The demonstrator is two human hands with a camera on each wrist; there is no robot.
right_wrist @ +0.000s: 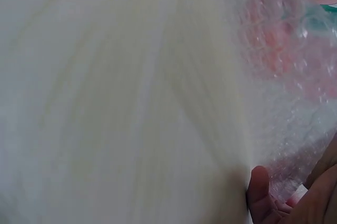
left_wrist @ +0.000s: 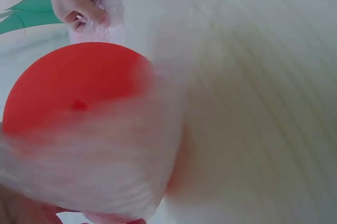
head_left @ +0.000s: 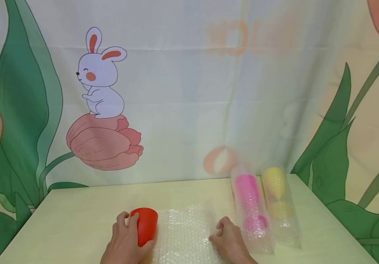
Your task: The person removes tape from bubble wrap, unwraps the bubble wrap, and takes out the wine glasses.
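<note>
Gripping the smooth, solid-coloured red cup (head_left: 148,224), the left hand (head_left: 125,236) works at the lower middle of the head view, a little left of centre. The cup is rounded and tapered, broad at its upper end in that frame and narrower below. In the left wrist view its round red face fills the left part of the frame, with blurred, translucent wrap across its lower half.

A clear sheet of bubble wrap (head_left: 184,234), shiny and pimpled with small bubbles, spreads across the bottom centre of the head view, between the 2 hands. The cup is at the wrap's left side, held against the inner side of the left hand, thumb low on the right and fingers curled over the left and top.

The right hand (head_left: 230,240), at the bottom right of centre, pinches the wrap's right edge with curled fingers, well apart from the cup.

Farther right lie 2 long bubble-wrap packages side by side: the pink package (head_left: 247,189) is nearer the right hand, and the yellow package (head_left: 276,183) lies beyond it. All rest on a pale, faintly grained surface (head_left: 77,220) before a softly creased backdrop (head_left: 176,121) printed with a rabbit (head_left: 105,99).
</note>
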